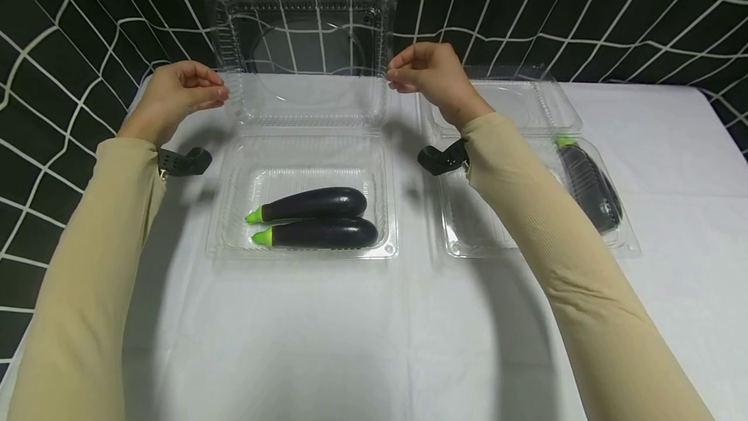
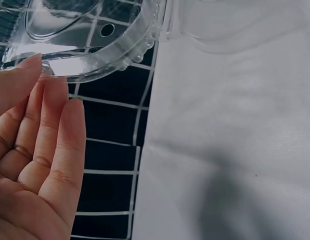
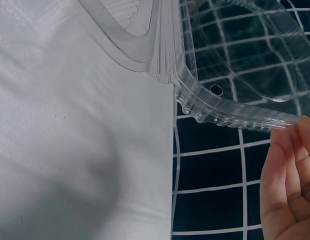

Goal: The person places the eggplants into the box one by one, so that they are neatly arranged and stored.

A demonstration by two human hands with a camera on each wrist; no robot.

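The left hand (image 1: 169, 96) and right hand (image 1: 431, 76) pinch the raised lid (image 1: 306, 60) at nine and three o'clock; two eggplants (image 1: 324, 232) lie toward six o'clock in the box (image 1: 230, 197).

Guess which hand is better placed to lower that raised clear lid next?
Probably neither beats the other: the left hand pinches the left edge of the raised lid, and the right hand pinches its right edge, so both look evenly placed.
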